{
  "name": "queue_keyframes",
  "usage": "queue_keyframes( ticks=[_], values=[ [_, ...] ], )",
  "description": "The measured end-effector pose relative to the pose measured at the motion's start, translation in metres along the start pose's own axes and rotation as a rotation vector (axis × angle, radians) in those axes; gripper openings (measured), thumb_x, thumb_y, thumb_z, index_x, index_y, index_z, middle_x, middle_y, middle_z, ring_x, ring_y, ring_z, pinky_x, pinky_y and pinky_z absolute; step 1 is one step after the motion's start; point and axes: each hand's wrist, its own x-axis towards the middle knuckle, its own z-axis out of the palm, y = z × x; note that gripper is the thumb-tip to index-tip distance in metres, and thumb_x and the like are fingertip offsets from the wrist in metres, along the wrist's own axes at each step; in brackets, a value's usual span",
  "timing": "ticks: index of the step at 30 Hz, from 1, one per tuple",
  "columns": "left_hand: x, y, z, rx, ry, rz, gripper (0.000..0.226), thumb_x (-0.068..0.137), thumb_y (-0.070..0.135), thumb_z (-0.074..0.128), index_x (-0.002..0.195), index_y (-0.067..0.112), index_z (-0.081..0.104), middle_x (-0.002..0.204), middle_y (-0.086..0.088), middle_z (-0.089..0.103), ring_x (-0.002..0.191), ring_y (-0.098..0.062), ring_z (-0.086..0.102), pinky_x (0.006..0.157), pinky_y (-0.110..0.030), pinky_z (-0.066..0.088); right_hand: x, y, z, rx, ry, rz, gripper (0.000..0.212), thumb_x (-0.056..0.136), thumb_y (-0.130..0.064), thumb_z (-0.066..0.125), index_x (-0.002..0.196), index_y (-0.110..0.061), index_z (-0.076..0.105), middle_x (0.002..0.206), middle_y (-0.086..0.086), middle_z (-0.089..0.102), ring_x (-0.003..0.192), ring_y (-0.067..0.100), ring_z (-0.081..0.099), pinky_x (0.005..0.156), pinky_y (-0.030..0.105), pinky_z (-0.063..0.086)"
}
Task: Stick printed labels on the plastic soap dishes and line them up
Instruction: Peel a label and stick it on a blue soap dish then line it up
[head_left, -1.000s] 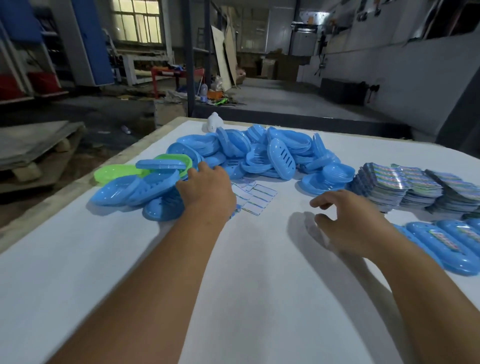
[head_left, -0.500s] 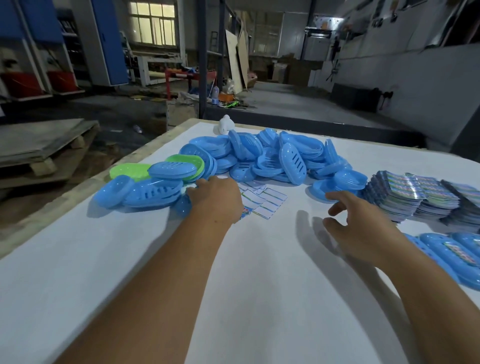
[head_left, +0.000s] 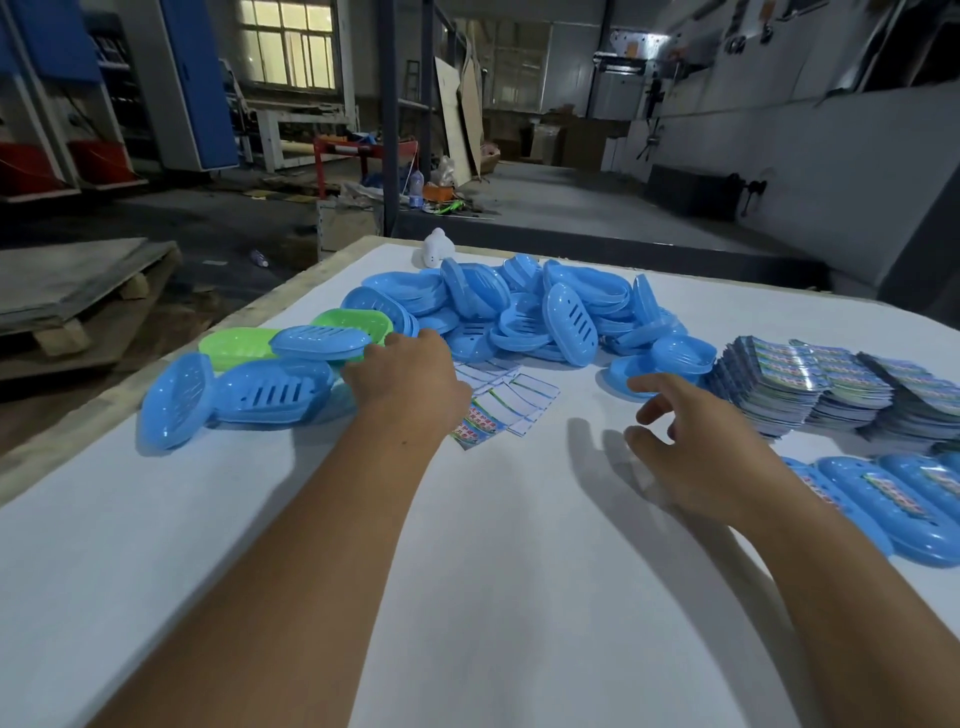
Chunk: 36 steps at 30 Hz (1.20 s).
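A heap of blue plastic soap dishes (head_left: 524, 312) lies at the back of the white table (head_left: 467, 571). More blue dishes (head_left: 275, 395) and two green ones (head_left: 239, 345) lie at the left. My left hand (head_left: 410, 382) rests against this left group, its fingertips hidden among the dishes. Loose label sheets (head_left: 511, 397) lie just right of that hand. My right hand (head_left: 711, 447) hovers over the table with fingers spread and holds nothing. It is close to the stacks of printed labels (head_left: 810, 384). Labelled blue dishes (head_left: 883, 499) lie side by side at the right edge.
A small white object (head_left: 435, 248) stands at the table's far edge. The table's left edge (head_left: 78, 431) drops to a workshop floor with a wooden pallet (head_left: 78, 291). A dark ledge (head_left: 675, 260) runs behind the table.
My right hand has moved forward toward the dish heap and label stacks. My left hand has stayed at the left group of dishes, and the blue dish beside it has slid under the hand.
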Motion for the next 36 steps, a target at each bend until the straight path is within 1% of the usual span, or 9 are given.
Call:
queue_keyframes(
  ticks=[4,9,14,19,22,24,28,32,36],
  values=[
    [-0.008,0.014,0.0,-0.162,0.158,0.243,0.056,0.083,0.052,0.064,0.132,0.026,0.05,0.129,-0.003,0.058,0.121,-0.027,0.052,0.098,-0.044,0.04,-0.001,-0.006,0.001,0.093,0.087,-0.043,0.039,0.093,-0.032,0.065,0.13,-0.038,0.057,0.102,-0.022,0.059,0.081,-0.002,0.054,0.066,0.01,0.036],
    [-0.026,0.034,0.008,-0.56,-0.008,0.615,0.062,0.075,0.041,0.075,0.131,0.031,0.052,0.125,0.006,0.054,0.111,-0.014,0.056,0.095,-0.033,0.048,-0.003,-0.017,0.005,0.279,0.097,-0.085,0.037,0.089,-0.027,0.071,0.124,-0.034,0.063,0.111,-0.022,0.064,0.092,0.002,0.061,0.083,0.024,0.049],
    [-0.03,0.044,0.018,-0.677,-0.112,0.709,0.069,0.07,0.041,0.081,0.131,0.035,0.049,0.119,0.009,0.06,0.106,-0.005,0.058,0.087,-0.022,0.049,-0.001,-0.021,0.01,0.401,0.036,-0.055,0.033,0.092,-0.03,0.07,0.124,-0.035,0.062,0.114,-0.019,0.066,0.088,-0.002,0.069,0.086,0.025,0.055],
    [-0.028,0.043,0.018,-0.613,-0.07,0.619,0.054,0.08,0.049,0.075,0.128,0.035,0.056,0.122,0.013,0.059,0.113,-0.005,0.055,0.09,-0.025,0.044,0.004,-0.014,0.008,0.369,0.073,0.061,0.031,0.089,-0.035,0.072,0.119,-0.031,0.068,0.11,-0.015,0.068,0.087,0.01,0.069,0.085,0.032,0.054],
    [-0.019,0.033,0.014,-0.431,0.083,0.343,0.034,0.089,0.039,0.064,0.119,0.024,0.064,0.122,0.0,0.064,0.113,-0.021,0.057,0.09,-0.032,0.046,0.006,-0.009,0.005,0.31,0.064,0.141,0.028,0.09,-0.034,0.066,0.118,-0.031,0.067,0.106,-0.014,0.065,0.089,0.01,0.065,0.073,0.027,0.048],
    [-0.015,0.025,0.014,-0.291,0.039,0.218,0.032,0.089,0.035,0.062,0.118,0.019,0.062,0.12,-0.007,0.062,0.114,-0.028,0.054,0.09,-0.035,0.047,0.007,-0.008,0.005,0.275,0.048,0.172,0.031,0.092,-0.033,0.061,0.122,-0.029,0.065,0.109,-0.01,0.063,0.092,0.013,0.062,0.071,0.027,0.045],
    [-0.014,0.02,0.015,-0.219,-0.083,0.182,0.033,0.087,0.03,0.064,0.118,0.018,0.059,0.12,-0.007,0.063,0.112,-0.029,0.055,0.094,-0.041,0.05,0.006,-0.007,0.006,0.198,0.024,0.199,0.034,0.093,-0.035,0.061,0.126,-0.028,0.063,0.114,-0.007,0.061,0.103,0.017,0.059,0.085,0.031,0.046],
    [-0.013,0.021,0.013,-0.203,-0.046,0.184,0.03,0.089,0.024,0.065,0.118,0.018,0.058,0.119,-0.006,0.064,0.108,-0.028,0.059,0.092,-0.04,0.051,0.005,-0.008,0.005,0.176,0.003,0.219,0.036,0.091,-0.038,0.063,0.126,-0.029,0.063,0.115,-0.007,0.061,0.107,0.017,0.058,0.091,0.033,0.048],
    [-0.013,0.023,0.009,-0.225,0.035,0.146,0.02,0.09,0.022,0.06,0.11,0.022,0.064,0.108,-0.002,0.066,0.094,-0.026,0.061,0.074,-0.034,0.046,0.004,-0.009,0.005,0.182,0.047,0.196,0.035,0.092,-0.035,0.063,0.126,-0.029,0.063,0.115,-0.009,0.06,0.105,0.016,0.058,0.089,0.033,0.047]
  ],
)
